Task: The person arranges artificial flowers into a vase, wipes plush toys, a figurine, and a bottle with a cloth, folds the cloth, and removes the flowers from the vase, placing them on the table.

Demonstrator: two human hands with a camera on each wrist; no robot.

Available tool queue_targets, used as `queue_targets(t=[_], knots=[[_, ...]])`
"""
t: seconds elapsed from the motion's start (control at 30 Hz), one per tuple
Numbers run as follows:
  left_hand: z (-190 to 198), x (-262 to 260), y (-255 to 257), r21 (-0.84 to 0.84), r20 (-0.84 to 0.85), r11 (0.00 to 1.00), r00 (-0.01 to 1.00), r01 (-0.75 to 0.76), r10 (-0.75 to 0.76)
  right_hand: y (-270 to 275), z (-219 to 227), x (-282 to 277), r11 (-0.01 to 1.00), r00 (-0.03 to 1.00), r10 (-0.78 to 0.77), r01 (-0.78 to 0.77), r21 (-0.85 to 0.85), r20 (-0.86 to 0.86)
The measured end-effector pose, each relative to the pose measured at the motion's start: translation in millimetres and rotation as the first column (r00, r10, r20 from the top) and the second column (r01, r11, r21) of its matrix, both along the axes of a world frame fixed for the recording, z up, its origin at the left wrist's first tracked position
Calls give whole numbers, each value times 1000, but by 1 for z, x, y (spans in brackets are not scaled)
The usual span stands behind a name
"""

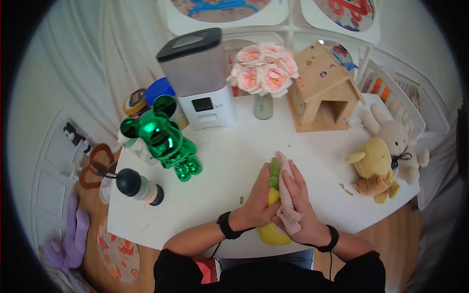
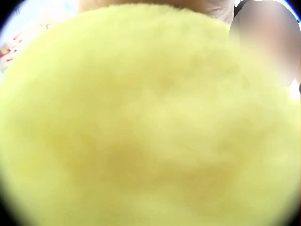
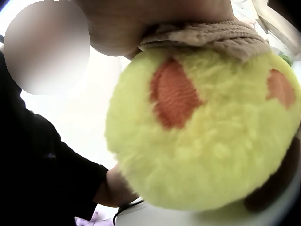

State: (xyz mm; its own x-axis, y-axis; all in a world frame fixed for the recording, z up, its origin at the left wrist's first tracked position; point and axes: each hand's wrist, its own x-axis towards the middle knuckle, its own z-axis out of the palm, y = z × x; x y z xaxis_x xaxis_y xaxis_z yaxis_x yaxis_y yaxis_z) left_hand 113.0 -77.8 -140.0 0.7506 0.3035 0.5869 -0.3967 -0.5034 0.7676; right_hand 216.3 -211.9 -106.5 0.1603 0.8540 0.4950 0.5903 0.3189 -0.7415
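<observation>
A fluffy yellow plush toy [image 1: 274,236] with a green top is held upright between both hands at the table's near edge. My left hand [image 1: 258,202] grips its left side. A pink ribbed cloth [image 1: 289,211] lies against the toy's right side, and my right hand [image 1: 305,215] holds it there, fingers pointing up along it. In the right wrist view the plush toy [image 3: 211,136] shows orange-red patches, with the cloth [image 3: 211,37] bunched above it under the hand. Blurred yellow plush [image 2: 150,122] fills the left wrist view.
On the white table [image 1: 224,166] stand a shiny green bear figure [image 1: 171,141], a black-topped bottle [image 1: 139,186], a pet feeder [image 1: 202,78], pink flowers [image 1: 264,71] in a glass vase, and a wooden house [image 1: 322,88]. Plush toys [image 1: 386,151] sit at the right edge.
</observation>
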Motion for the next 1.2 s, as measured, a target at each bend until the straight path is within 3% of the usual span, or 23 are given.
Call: queue_targets(t=[0.03,0.1,0.13,0.17,0.2,0.23,0.3,0.33,0.43,0.5,0.57,0.63,0.7,0.73,0.77,0.8,0.83,0.9,0.97,1.13,1.2], knots=[[1,1,-3,-98,28,995,999,-14,17,4,3,3,999,999,42,-42,31,-17],[1,0,-3,-126,9,990,998,65,-64,10,9,8,1000,999,2,0,29,-47],[3,-3,-7,-248,-16,964,994,98,-106,16,1,12,997,948,68,-72,2,-312],[7,-6,-8,-366,-41,923,989,121,-145,21,-2,16,989,822,127,-149,4,-555],[13,-10,-6,-300,-99,945,981,128,-164,22,8,16,993,810,14,-82,-89,-586],[15,-10,-4,-300,-104,943,977,147,-185,25,5,22,994,807,-3,-61,-88,-590],[18,-11,0,-191,-99,957,966,218,-240,35,-16,38,911,507,-126,-280,-301,-852],[21,-11,2,-191,-105,954,961,232,-255,38,-28,42,916,501,-132,-267,-298,-855],[28,-10,6,-154,-145,957,953,245,-267,38,-45,45,932,505,-148,-217,-291,-851],[30,-4,8,-242,-150,966,979,96,-134,25,-31,36,950,522,-128,-179,-255,-843],[35,0,5,-264,-128,962,987,63,-100,4,-18,17,973,566,-115,-101,-207,-816],[36,0,3,-368,-247,927,969,-72,-22,-9,-20,3,986,613,-109,-31,-162,-782],[34,1,-3,-370,-227,924,974,-92,6,-16,-23,-6,995,911,-81,98,21,-404],[32,0,-5,-374,-203,920,978,-120,45,-19,-20,-9,994,908,-87,105,22,-410],[31,-3,-2,-371,-209,921,977,-116,39,-23,-12,-13,995,972,-76,90,50,-221],[30,-8,4,-55,-258,997,966,-48,32,-25,-6,-17,995,997,-68,69,75,-23],[29,-11,8,264,-304,964,952,44,40,-24,-1,-19,994,997,-74,76,78,-30],[34,-11,6,300,-283,953,958,33,56,-18,8,-17,998,996,-57,54,36,69],[47,-14,7,232,-424,954,902,192,-78,-8,10,-11,998,997,-51,49,43,53],[53,-15,10,254,-485,950,874,179,-35,18,11,8,997,1000,-9,7,73,26],[54,-15,8,244,-538,949,842,198,-38,29,5,12,999,912,-19,36,36,-409]])
